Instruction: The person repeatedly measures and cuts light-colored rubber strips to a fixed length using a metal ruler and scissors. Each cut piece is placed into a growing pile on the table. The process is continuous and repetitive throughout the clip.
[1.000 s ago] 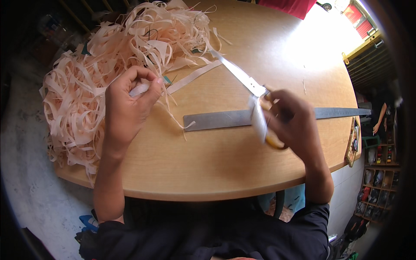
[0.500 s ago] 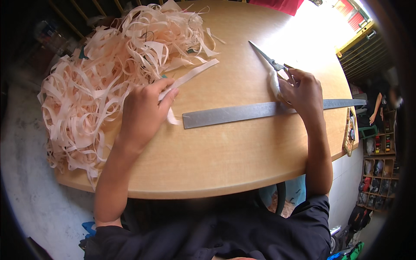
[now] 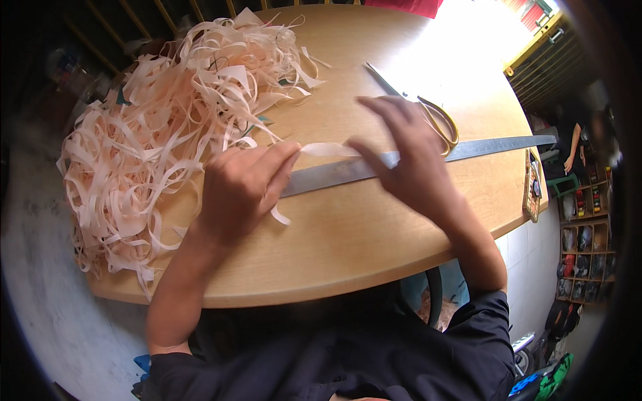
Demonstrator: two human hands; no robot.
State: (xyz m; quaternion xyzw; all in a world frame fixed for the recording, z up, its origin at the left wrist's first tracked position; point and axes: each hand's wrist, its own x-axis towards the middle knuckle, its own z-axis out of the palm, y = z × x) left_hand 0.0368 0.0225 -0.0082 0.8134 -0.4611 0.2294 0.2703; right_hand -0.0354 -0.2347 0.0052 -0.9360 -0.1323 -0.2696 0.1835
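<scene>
A pale pink fabric strip (image 3: 328, 150) is pinched between the thumb and fingers of my left hand (image 3: 242, 184), beside the tangled heap of pink strips (image 3: 150, 140). One end of the strip reaches right to my right thumb; a short tail hangs below the left hand. My right hand (image 3: 414, 157), slightly blurred, hovers over the ruler with its fingers spread. Just beyond it lie scissors (image 3: 449, 127) with gold-coloured handles, partly hidden by the hand. The long metal ruler (image 3: 334, 175) runs across the table under both hands.
The wooden table (image 3: 321, 254) has a curved front edge close to my body. A small framed wooden object (image 3: 531, 186), perhaps an abacus, sits at the right edge. Compartment shelves (image 3: 585, 247) and another person's arm (image 3: 572, 148) show at far right. Red cloth (image 3: 404, 7) lies at the far edge.
My right hand has let go of the scissors and moved left toward the strip, its fingers opening out. My left hand has shifted slightly right and down with the strip, which now points right.
</scene>
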